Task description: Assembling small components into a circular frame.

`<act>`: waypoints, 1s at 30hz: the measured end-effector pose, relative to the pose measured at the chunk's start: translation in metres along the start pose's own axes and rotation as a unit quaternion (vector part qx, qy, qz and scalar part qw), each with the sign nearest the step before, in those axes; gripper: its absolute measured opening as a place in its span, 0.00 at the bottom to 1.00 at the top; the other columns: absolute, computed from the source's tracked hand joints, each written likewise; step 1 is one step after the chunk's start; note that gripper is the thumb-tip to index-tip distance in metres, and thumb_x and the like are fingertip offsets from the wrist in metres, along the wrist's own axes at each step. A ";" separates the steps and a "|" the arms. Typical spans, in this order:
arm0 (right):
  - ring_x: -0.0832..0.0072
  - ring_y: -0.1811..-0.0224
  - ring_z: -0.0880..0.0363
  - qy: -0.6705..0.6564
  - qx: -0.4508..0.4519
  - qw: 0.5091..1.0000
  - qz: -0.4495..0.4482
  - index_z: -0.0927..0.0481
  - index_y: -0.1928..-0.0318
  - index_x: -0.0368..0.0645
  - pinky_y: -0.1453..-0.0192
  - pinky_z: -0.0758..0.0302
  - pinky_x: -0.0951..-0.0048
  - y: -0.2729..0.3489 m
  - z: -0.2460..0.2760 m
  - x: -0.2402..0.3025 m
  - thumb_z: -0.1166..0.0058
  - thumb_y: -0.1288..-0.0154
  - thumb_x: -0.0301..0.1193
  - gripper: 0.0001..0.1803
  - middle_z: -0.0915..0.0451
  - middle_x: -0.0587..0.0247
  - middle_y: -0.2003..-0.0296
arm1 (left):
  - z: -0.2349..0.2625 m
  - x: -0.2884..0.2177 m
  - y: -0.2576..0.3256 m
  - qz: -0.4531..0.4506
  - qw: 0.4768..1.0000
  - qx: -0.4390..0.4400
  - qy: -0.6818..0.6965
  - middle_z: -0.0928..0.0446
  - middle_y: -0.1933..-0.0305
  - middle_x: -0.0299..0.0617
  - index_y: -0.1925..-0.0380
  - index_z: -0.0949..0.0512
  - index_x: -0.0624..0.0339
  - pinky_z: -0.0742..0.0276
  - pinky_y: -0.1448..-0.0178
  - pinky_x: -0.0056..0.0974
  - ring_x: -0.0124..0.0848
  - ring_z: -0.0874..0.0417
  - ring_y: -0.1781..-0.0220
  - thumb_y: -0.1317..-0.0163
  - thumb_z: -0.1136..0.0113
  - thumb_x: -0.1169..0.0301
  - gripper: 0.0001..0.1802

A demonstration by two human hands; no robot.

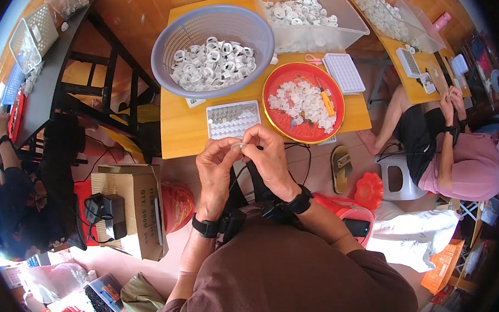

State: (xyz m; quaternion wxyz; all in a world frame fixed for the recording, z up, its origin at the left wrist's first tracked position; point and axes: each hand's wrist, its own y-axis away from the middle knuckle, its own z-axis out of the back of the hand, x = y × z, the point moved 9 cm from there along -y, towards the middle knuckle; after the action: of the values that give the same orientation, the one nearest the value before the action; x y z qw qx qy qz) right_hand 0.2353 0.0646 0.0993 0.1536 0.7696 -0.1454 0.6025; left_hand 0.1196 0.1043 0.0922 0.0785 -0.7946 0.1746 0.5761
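Observation:
Both hands meet at the near edge of the yellow table, fingertips pinched together. Between them is a small whitish part (238, 145), mostly hidden by the fingers. My left hand (215, 164) grips it from one side and my right hand (269, 164) from the other. Just beyond them lies a white tray (217, 131) with rows of small cells, some holding grey discs. Behind it stands a blue-grey plastic basket (163, 45) of white ring-shaped parts (212, 65). To the right, a round red tray (298, 129) holds small white pieces (295, 101) and a yellow-handled tool (327, 103).
A clear bin (349, 38) of white parts and a white gridded tray (344, 73) sit at the back right, near pink-handled scissors (313, 59). A co-worker (460, 155) sits at the right, another person (29, 197) at the left. A cardboard box (139, 218) stands on the floor.

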 end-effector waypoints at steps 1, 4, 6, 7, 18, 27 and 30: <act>0.86 0.78 0.30 -0.001 -0.004 1.000 -0.005 0.29 0.75 0.38 0.77 0.31 0.83 0.000 0.000 -0.002 0.51 0.50 0.20 0.01 0.30 0.71 0.81 | 0.002 0.004 0.000 0.000 1.000 0.000 0.001 0.23 0.67 0.39 0.65 0.22 0.67 0.22 0.58 0.30 0.25 0.21 0.66 0.44 0.43 0.81 0.07; 0.85 0.79 0.30 -0.001 -0.007 1.000 0.006 0.29 0.75 0.38 0.78 0.31 0.83 0.000 0.001 -0.006 0.52 0.50 0.20 0.02 0.30 0.71 0.82 | 0.005 0.011 0.000 0.009 1.000 -0.007 -0.007 0.23 0.66 0.39 0.65 0.22 0.68 0.22 0.59 0.30 0.25 0.21 0.66 0.45 0.42 0.81 0.07; 0.85 0.79 0.30 0.008 -0.009 1.000 0.011 0.29 0.75 0.38 0.78 0.31 0.84 0.001 0.001 -0.005 0.51 0.49 0.20 0.02 0.30 0.70 0.82 | 0.006 0.008 0.000 -0.004 1.000 -0.014 -0.024 0.22 0.66 0.39 0.65 0.22 0.68 0.21 0.60 0.30 0.25 0.20 0.67 0.45 0.41 0.81 0.07; 0.85 0.80 0.30 0.017 -0.011 1.000 0.016 0.29 0.74 0.38 0.78 0.31 0.84 0.002 0.001 -0.004 0.51 0.49 0.19 0.02 0.30 0.70 0.82 | 0.004 0.005 0.001 -0.005 1.000 -0.014 -0.024 0.22 0.66 0.39 0.65 0.22 0.68 0.21 0.60 0.30 0.25 0.20 0.67 0.45 0.41 0.81 0.07; 0.86 0.78 0.28 0.049 -0.005 0.999 0.021 0.23 0.62 0.36 0.75 0.30 0.86 0.003 0.016 0.004 0.46 0.43 0.22 0.07 0.27 0.70 0.79 | 0.001 0.003 -0.003 0.077 0.997 0.017 -0.022 0.21 0.65 0.42 0.59 0.22 0.66 0.21 0.62 0.27 0.26 0.19 0.68 0.42 0.43 0.75 0.11; 0.84 0.76 0.26 0.076 0.009 0.995 0.061 0.22 0.62 0.34 0.73 0.29 0.85 0.008 0.012 0.017 0.45 0.45 0.21 0.09 0.26 0.67 0.76 | 0.003 0.005 -0.003 0.088 0.996 0.019 0.020 0.22 0.68 0.38 0.64 0.24 0.67 0.22 0.64 0.28 0.24 0.20 0.70 0.43 0.43 0.77 0.07; 0.84 0.75 0.26 0.013 -0.001 1.000 0.020 0.22 0.62 0.34 0.72 0.29 0.84 0.014 0.009 0.011 0.46 0.44 0.20 0.08 0.26 0.68 0.76 | 0.001 0.005 -0.004 0.078 0.996 0.024 0.022 0.22 0.68 0.39 0.63 0.24 0.66 0.22 0.63 0.28 0.25 0.20 0.70 0.43 0.43 0.77 0.07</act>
State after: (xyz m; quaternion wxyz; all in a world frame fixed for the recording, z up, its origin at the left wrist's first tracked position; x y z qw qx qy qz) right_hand 0.2395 0.0476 0.1091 0.1444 0.7583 -0.1591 0.6155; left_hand 0.1219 0.1076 0.0867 0.0482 -0.7889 0.2513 0.5586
